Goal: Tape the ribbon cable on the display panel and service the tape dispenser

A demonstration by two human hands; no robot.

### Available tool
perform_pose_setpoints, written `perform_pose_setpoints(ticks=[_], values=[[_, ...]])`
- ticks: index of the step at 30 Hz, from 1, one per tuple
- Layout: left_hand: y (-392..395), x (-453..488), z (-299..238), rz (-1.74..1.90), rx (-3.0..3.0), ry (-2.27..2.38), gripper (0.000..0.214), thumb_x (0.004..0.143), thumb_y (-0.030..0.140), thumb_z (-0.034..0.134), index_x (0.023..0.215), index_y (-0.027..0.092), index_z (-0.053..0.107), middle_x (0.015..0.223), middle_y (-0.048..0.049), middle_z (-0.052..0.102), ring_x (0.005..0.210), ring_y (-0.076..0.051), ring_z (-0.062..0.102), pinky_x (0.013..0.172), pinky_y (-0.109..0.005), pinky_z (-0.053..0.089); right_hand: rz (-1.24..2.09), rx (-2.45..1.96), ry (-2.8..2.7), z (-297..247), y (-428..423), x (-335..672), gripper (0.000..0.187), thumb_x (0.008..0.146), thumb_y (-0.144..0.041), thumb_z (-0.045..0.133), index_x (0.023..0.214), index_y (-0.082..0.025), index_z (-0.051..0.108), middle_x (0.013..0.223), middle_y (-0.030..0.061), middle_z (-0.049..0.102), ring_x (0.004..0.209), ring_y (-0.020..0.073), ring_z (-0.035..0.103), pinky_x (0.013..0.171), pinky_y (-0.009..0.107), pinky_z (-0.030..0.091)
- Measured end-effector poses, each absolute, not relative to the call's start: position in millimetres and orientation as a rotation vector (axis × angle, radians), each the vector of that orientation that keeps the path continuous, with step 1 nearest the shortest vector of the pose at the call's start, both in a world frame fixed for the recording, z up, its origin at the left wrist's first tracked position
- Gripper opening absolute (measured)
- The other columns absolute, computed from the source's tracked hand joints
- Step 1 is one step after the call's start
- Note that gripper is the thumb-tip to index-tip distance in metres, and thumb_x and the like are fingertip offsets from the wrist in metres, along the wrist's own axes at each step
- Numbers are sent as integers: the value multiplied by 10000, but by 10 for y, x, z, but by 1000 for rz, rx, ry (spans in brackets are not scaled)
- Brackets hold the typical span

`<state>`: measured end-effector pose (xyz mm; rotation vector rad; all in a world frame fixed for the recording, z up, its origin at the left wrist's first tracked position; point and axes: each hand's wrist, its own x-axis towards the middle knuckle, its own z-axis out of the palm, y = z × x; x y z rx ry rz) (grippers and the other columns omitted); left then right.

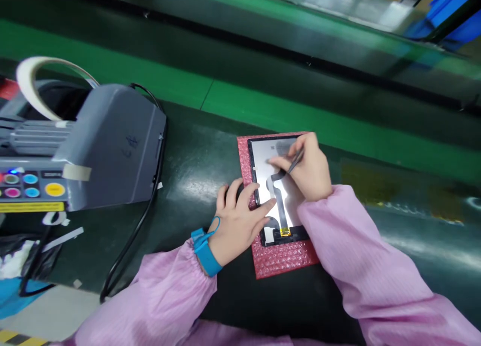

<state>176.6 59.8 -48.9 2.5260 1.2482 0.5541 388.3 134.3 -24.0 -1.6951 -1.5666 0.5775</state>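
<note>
A flat display panel point(284, 200) with a silver back and black frame lies on a pink bubble-wrap sheet point(281, 258) on the dark belt. My left hand point(240, 218) rests on the panel's left edge, fingers spread over it, with a blue wrist strap point(206, 250) on the wrist. My right hand point(306, 168) is over the panel's upper part, pinching grey tweezers point(295, 160) whose tips touch the panel surface. Both sleeves are pink.
A grey tape dispenser machine point(93, 145) with coloured buttons and a roll of pale tape point(35, 80) stands at the left; its black cable point(131, 235) runs toward the near edge. Green conveyor strips point(300, 118) run across behind the panel.
</note>
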Motion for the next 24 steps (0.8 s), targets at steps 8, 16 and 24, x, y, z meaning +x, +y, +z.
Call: perform_pose_setpoints(ticks=[8,16,24], values=[[613,1746,-572,553,2564,1221,373,956,375,621,1328,357,647,1490,-118,451,1456,-455,303,1130,-766,268,815,-2171,-1325,-231,1063,4585,637,582,-572,873,891,-258,414,746,0,621,611,217,600,559,331,441],[621,1705,-628,675,2503,1291,485,937,251,623,1416,292,562,1447,-132,480,1472,-406,315,1163,-660,361,840,-1535,-1074,-187,1721,4442,698,515,-578,875,877,-266,367,756,-68,541,686,134,572,626,248,493],[680,1663,-663,679,2456,1271,496,900,201,612,1391,208,541,1348,-136,571,1407,-374,417,1181,-658,342,488,-1673,-1105,129,2632,5019,587,622,-252,861,862,-273,326,860,-24,597,787,151,622,808,319,486]])
